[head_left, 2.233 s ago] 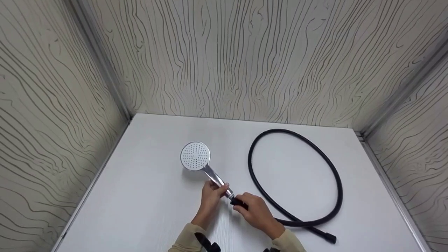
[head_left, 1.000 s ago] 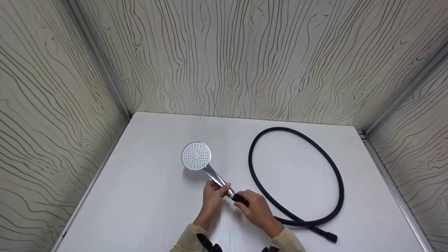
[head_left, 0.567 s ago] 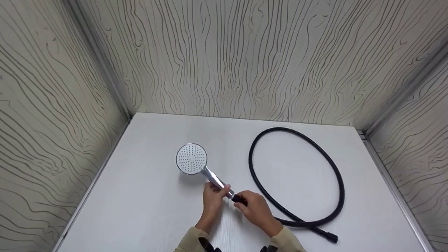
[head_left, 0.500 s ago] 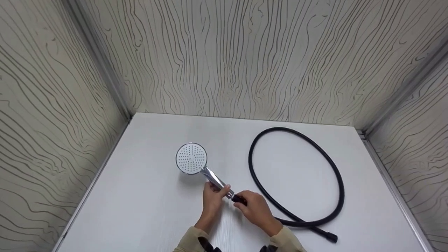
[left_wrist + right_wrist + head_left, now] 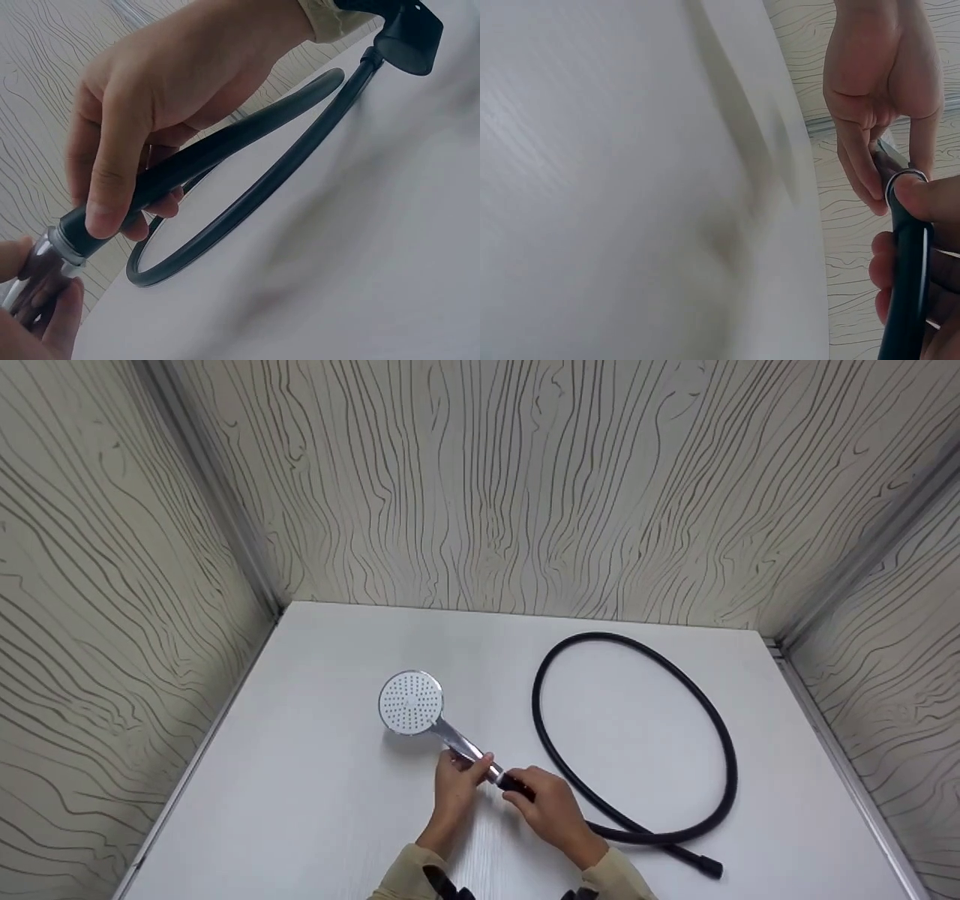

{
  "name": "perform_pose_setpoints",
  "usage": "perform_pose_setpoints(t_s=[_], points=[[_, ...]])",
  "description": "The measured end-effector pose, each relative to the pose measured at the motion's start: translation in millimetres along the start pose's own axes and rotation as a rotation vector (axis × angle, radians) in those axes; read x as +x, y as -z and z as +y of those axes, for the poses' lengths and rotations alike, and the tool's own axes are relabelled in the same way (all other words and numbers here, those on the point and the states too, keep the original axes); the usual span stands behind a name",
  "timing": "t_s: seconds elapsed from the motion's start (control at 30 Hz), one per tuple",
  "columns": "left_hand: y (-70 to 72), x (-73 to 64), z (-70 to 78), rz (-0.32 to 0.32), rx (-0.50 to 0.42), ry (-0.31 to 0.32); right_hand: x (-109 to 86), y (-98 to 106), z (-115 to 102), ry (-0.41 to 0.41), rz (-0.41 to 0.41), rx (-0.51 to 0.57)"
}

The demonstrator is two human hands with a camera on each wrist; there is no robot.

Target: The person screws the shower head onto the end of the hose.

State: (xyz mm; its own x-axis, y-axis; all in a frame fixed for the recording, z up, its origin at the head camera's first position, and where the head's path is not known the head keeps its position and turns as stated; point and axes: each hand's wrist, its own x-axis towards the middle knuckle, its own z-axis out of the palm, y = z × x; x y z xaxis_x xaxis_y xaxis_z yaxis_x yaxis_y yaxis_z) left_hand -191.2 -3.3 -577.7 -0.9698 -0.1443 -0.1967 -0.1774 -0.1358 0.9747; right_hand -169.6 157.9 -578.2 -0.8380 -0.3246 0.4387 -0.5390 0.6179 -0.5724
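Observation:
My left hand (image 5: 453, 793) grips the chrome handle of a hand shower (image 5: 411, 703), whose round white spray face points up. My right hand (image 5: 553, 808) pinches the black end fitting (image 5: 513, 785) of a shower hose (image 5: 729, 765) right at the handle's lower end. In the left wrist view, the fitting's dark collar (image 5: 75, 231) meets the shiny handle (image 5: 37, 277), with thumb and fingers curled round the hose. The right wrist view has the left hand (image 5: 877, 82) on the handle and the right thumb (image 5: 922, 196) pressing at the joint.
The hose loops over the right half of the white table (image 5: 315, 720), and its free end (image 5: 709, 867) lies near the front right. Wood-grain panels (image 5: 480, 487) enclose the back and both sides, joined by grey metal corner strips.
The shower's round head has swung a little left and nearer to me. A pale thread seen between handle and hose fitting earliest is now mostly covered. Both hands stay at the joint.

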Motion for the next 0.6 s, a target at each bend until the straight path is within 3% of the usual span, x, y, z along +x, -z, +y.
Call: perform_pose_setpoints(t_s=[0.2, 0.6], points=[[-1.0, 0.0, 2.2, 0.023, -0.029, -0.009, 2.0, 3.0, -1.7, -0.076, -0.024, -0.015], [0.7, -4.1, 0.0, 0.045, -0.015, -0.038, -0.3, 6.4, -1.9, -0.049, -0.206, -0.009]])
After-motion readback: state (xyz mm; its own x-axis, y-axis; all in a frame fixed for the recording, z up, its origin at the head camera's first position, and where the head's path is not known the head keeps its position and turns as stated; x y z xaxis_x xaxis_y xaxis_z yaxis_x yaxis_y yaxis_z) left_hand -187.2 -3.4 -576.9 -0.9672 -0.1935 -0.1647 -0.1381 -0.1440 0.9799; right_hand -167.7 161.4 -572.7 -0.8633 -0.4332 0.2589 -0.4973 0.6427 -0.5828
